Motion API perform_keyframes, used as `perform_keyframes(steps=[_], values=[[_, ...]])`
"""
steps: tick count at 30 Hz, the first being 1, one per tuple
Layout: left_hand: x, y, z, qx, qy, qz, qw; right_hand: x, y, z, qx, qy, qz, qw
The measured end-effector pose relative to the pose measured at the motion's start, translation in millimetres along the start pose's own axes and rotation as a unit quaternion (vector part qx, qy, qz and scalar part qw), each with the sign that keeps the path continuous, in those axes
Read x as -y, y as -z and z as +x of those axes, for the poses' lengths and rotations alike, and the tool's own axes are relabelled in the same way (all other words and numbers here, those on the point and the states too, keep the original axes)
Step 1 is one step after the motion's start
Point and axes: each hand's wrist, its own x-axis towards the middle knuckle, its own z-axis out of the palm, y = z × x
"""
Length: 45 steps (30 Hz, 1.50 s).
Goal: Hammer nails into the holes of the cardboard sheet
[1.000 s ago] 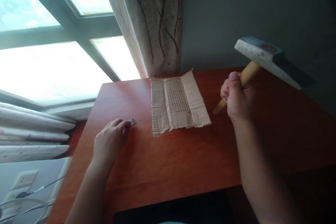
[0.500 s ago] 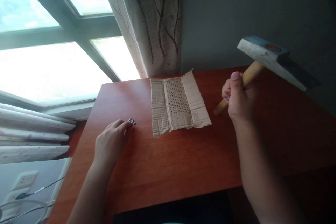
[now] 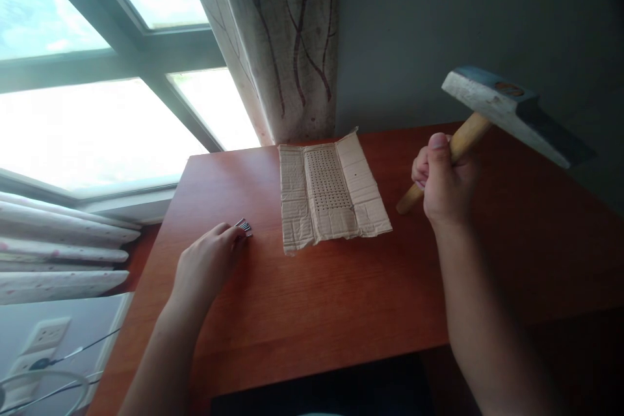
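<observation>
My right hand (image 3: 444,187) is closed round the wooden handle of a hammer (image 3: 487,99), raised over the right side of the table with its metal head uppermost. On the left, my left hand (image 3: 207,259) rests low at the tabletop, its fingers pinched together on a small bunch of nails (image 3: 245,227). The nail ends stick out past the fingertips; the rest of them is hidden by the fingers. Between the two hands lies a creased piece of cardboard (image 3: 368,195), its middle panel dotted with rows of small dark holes or points.
The reddish-brown wooden table (image 3: 302,312) stands against a grey wall (image 3: 414,32). A patterned curtain (image 3: 287,39) hangs behind it, beside a bright window (image 3: 82,130). At lower left, cables run from a wall socket (image 3: 47,336).
My left fingers have shifted slightly at the nails, which now look more spread out. The hammer and my right hand have hardly moved.
</observation>
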Motion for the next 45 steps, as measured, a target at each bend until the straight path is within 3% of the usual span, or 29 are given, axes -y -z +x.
perform_keyframes(steps=[7, 18, 21, 24, 26, 30, 35, 37, 40, 42, 45], values=[[-1, 0.8, 1, -0.024, 0.021, 0.008, 0.999, -2, 1, 1, -0.004, -0.002, -0.015, 1.0], [0, -1.3, 4, 0.012, 0.011, 0.029, 0.999, -1, 2, 1, -0.009, 0.004, 0.0, 1.0], [-1, -1.2, 2, -0.013, 0.006, 0.009, 1.0, -1, 2, 1, -0.006, 0.01, -0.011, 1.0], [-2, 0.0, -2, -0.075, 0.005, -0.111, 0.991, 0, 2, 1, -0.004, 0.011, -0.034, 0.999], [-6, 5.7, -4, -0.114, 0.006, -0.265, 0.958, 1, 2, 0, -0.004, 0.006, -0.037, 0.999], [-30, 33.2, -3, -0.137, 0.004, -0.546, 0.826, 4, 1, 0, -0.005, -0.009, -0.018, 1.0], [-83, 63.0, 16, -0.067, -0.064, -0.658, 0.747, 4, 1, -1, 0.001, -0.013, -0.007, 1.0], [-102, 64.9, 28, -0.046, -0.097, -0.653, 0.75, 4, 1, -1, 0.0, -0.014, -0.012, 1.0], [-124, 61.4, 45, -0.047, -0.14, -0.583, 0.799, 4, 2, -1, -0.002, -0.018, -0.031, 0.999], [-132, 57.8, 52, -0.052, -0.152, -0.54, 0.826, 3, 3, 0, -0.005, -0.021, -0.039, 0.999], [-136, 53.3, 57, -0.036, -0.153, -0.525, 0.837, 2, 3, 0, -0.009, -0.024, -0.035, 0.999]])
